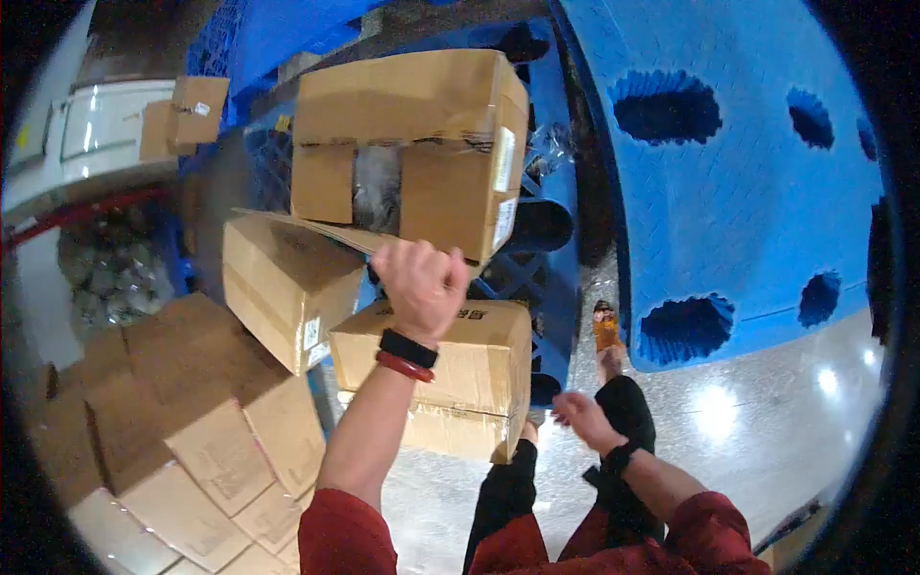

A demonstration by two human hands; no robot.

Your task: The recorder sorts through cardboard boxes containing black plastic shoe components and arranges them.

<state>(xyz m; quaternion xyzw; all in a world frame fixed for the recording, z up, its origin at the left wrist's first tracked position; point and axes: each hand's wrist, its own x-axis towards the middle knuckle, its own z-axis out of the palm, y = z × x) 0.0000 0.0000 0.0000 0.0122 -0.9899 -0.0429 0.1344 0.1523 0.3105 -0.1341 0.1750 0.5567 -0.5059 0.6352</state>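
The left hand (419, 283) clutches a cardboard flap (347, 236), partly hiding it; the right hand (586, 424) is blurred, grip impossible to tell.

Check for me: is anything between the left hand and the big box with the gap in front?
Just a cardboard flap at the big box's lower front; the left hand seems closed on its edge. Nothing else visible is between them. The taped box sits below.
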